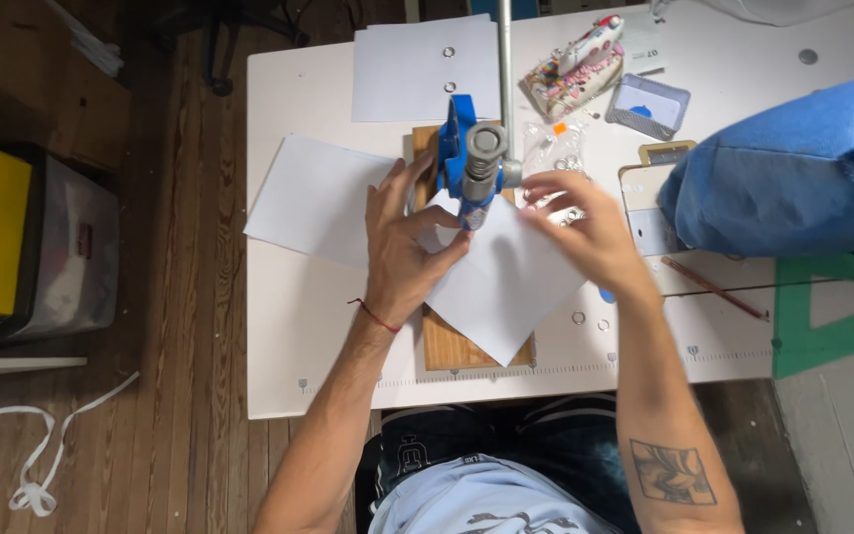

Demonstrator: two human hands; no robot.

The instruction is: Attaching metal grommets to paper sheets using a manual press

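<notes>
A white paper sheet (506,282) is laid cornerwise over a wooden board (447,346) on the white table (298,336). It is pressed flat by the left hand (402,247), fingers spread and released, thumb reaching toward the press base. Its upper right edge is pinched by the fingertips of the right hand (585,227). Just beyond, a blue hand press (471,163) is seen over the sheet's top corner. Farther back, more white sheets (417,69) and blue fabric (793,178) are seen.
</notes>
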